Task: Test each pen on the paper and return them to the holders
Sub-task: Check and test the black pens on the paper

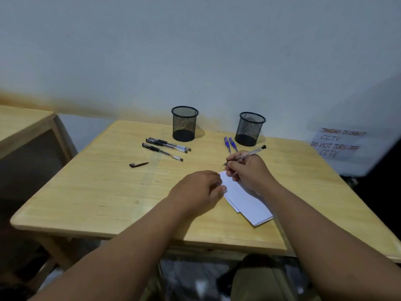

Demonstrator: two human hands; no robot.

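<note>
**Uncapped pen poised at the top edge of the paper**

The right hand point(245, 170) grasps a clear-barrelled pen point(249, 154) in a writing grip, fingers curled round it, tip pointing down-left just past the upper corner of the paper point(245, 198); whether the tip touches the worktop point(97, 192) cannot be told. The pen's black end points up toward the right holder point(250, 129).

The left hand point(199, 190) lies palm down with its fingers loosely bent, fingertips pressing on the paper's left edge, gripping nothing. The paper is a small white stack lying slantwise near the front right of the wooden worktop.

2 black mesh holders stand upright near the far edge; the left holder point(184, 123) is well apart from the right one. 3 black pens point(166, 147) lie side by side just in front of the left holder. 2 blue pens point(230, 144) lie together just left of the right holder, partly hidden by the right hand. A loose black cap point(138, 164) lies alone, nearer the viewer than the 3 black pens.

A handwritten CCTV notice point(337, 143) hangs on the wall at right.
</note>
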